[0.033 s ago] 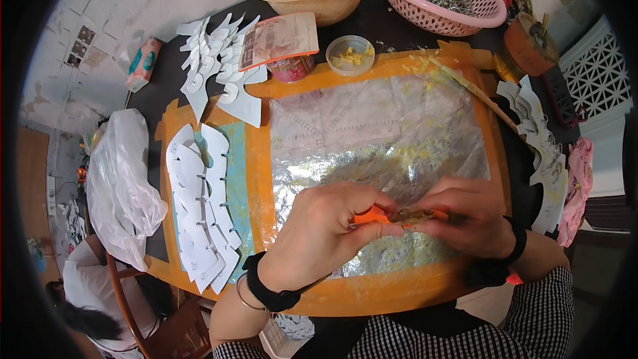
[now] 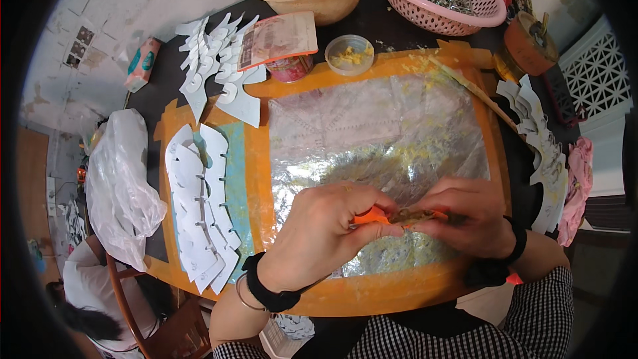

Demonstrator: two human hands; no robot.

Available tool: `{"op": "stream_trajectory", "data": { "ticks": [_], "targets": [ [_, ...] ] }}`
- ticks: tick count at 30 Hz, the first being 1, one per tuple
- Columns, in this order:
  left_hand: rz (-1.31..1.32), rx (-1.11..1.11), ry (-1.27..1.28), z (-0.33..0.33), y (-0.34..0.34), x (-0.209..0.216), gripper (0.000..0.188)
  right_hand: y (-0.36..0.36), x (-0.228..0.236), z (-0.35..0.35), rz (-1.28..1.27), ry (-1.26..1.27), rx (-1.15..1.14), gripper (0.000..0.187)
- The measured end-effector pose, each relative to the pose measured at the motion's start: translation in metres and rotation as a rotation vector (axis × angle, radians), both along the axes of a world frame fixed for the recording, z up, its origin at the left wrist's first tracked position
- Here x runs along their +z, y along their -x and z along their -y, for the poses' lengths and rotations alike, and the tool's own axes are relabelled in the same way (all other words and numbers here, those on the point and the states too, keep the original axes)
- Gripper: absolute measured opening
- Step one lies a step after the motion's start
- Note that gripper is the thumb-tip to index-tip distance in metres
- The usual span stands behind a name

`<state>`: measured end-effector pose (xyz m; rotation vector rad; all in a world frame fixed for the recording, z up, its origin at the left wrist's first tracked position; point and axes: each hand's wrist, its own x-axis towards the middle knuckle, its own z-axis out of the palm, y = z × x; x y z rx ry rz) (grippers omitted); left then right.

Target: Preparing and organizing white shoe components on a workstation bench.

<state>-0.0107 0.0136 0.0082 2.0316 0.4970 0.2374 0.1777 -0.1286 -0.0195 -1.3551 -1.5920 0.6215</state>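
Near the front edge of the surface (image 2: 150, 96), over the shiny clear sheet (image 2: 339, 116), here's the action: a small orange piece (image 2: 372, 215) sits right between the two hands! The left hand (image 2: 325, 221) has it pinched, thumb below and index finger above, orange showing between them. Across to the right hand (image 2: 468, 216), fingers bunched and closed on the other end, an orange sliver peeking out there, though much of that grip is hidden. And in the narrow gap, fingertips nearly meeting, there's a brownish patch on the piece, too small to make out. White cut-outs (image 2: 188, 216) lie well left of the hands; straight beyond them, near the sheet's far edge, the round clear dish (image 2: 331, 64) holds yellow crumbs.
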Motion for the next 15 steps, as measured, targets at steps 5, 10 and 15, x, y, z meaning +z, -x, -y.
{"op": "stream_trajectory", "data": {
  "ticks": [5,10,15],
  "targets": [
    [0.081,-0.035,-0.075,0.0023,0.0005,-0.0007,0.025,0.0007,0.0018,0.0014,0.065,-0.022,-0.015,0.025],
    [0.09,-0.036,-0.102,0.0034,0.0012,-0.0015,0.023,0.0012,0.0004,0.0015,0.069,-0.036,-0.02,0.024],
    [0.107,-0.041,-0.109,0.0025,0.0011,-0.0036,0.023,0.0014,0.0001,0.0027,0.095,-0.046,-0.013,0.023]
  ]
}}
